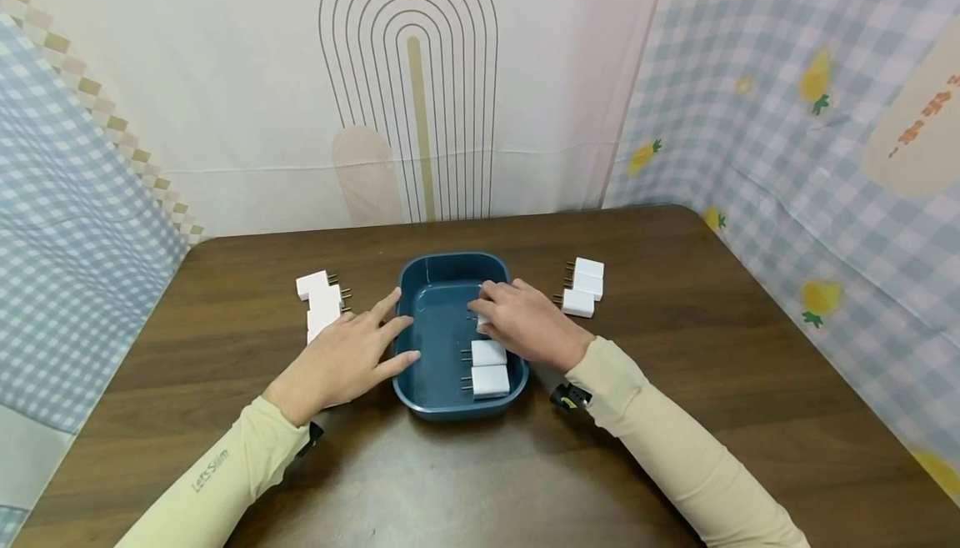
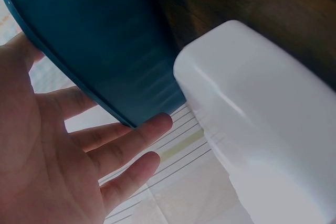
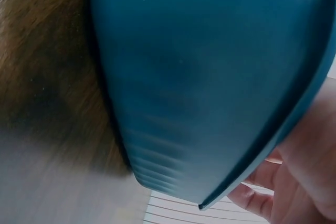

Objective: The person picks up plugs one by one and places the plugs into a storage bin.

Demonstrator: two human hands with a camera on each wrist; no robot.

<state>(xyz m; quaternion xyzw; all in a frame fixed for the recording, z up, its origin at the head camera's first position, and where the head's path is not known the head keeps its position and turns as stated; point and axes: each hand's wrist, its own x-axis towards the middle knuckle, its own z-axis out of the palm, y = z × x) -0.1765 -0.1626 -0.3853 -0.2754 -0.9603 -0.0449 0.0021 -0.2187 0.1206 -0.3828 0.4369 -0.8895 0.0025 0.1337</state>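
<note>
A blue rectangular tray (image 1: 461, 413) sits in the middle of the table. Inside it, along the right side, lie two white charger plugs (image 1: 490, 382) with metal prongs facing left. Reaching over the right rim, my right hand (image 1: 528, 323) pinches another white charger plug (image 1: 482, 324) above these two, mostly covered by the fingers. My left hand (image 1: 341, 358) is spread with straight fingers at the tray's left rim (image 2: 79, 82). Under and beside that hand, a row of white charger plugs (image 1: 324, 306) lies on the table, partly hidden; one white plug (image 2: 262, 108) looms large in the left wrist view.
Right of the tray, a small group of white charger plugs (image 1: 588, 278) lies on the brown wooden table (image 1: 675, 323). A printed cloth (image 1: 562, 72) hangs behind the table's back edge, and checked cloth (image 1: 810, 156) borders the right side.
</note>
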